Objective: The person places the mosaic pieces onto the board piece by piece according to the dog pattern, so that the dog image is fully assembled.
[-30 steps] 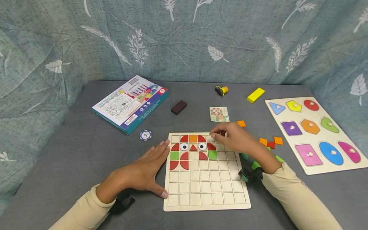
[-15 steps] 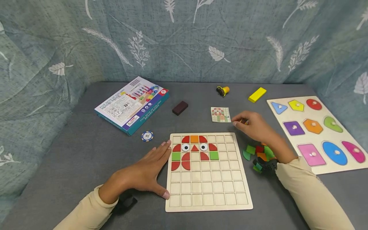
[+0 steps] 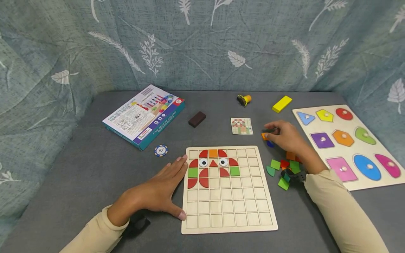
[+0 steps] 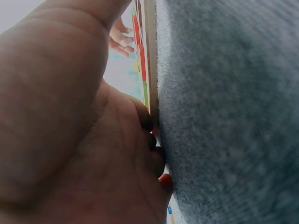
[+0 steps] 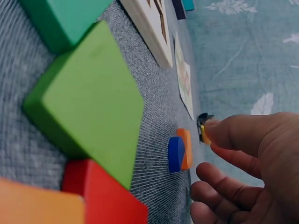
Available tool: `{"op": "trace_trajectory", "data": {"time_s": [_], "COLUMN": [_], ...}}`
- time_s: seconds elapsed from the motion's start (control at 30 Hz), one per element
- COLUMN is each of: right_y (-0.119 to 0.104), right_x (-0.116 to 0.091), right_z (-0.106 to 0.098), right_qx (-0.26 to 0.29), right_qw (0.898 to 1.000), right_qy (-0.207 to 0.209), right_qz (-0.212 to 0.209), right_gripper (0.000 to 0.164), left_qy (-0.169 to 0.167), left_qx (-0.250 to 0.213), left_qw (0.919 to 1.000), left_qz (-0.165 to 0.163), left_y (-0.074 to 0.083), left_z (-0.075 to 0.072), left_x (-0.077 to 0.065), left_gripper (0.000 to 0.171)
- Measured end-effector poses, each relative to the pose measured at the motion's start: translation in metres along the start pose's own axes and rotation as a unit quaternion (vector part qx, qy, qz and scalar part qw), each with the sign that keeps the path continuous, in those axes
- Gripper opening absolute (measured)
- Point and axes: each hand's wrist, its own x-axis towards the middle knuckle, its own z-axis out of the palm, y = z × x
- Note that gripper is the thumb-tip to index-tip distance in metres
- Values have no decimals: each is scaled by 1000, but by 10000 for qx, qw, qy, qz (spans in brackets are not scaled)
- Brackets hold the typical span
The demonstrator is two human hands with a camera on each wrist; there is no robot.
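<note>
My left hand lies along the left side of a wooden grid board, fingers spread, the fingertips and thumb at its edge. In the left wrist view, the palm stands beside the board's thin side. Red quarter-round pieces, an orange square, green squares and two eye pieces fill cells in the board's upper left. My right hand hovers right of the board, fingers bent loosely, over an orange piece and a blue curved piece. In the right wrist view, nothing shows between its fingers.
Loose green, red and orange pieces lie below the right wrist. A picture card sits behind the board. Further out are a shape puzzle, a yellow block, a dark block, a poker chip and a box.
My right hand has moved from over the board's upper right corner to the right, over the loose orange and blue pieces. The left hand keeps its place, and the board's pieces look the same.
</note>
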Motion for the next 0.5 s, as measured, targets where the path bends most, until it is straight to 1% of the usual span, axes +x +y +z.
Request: {"op": "trace_trajectory", "data": {"time_s": [0.27,0.37,0.5], "right_y": [2,0,-1], "right_x": [1,2,3], "right_z": [8,7,3], "right_qx": [-245,-311,-426], "right_qw": [9997,9994,9988], "right_qy": [-94,-160,-230], "right_qz": [-6,7,-19], "right_gripper": [30,31,31], "left_qy": [-9,3,73], "left_qx": [-84,-49,-12], "left_qw": [10000,10000,9999], "left_qz": [8,15,103], "left_y": [-3,-3,-2], "left_z": [3,3,2], "left_x": [-5,-6,-3], "left_gripper": [141,140,138]}}
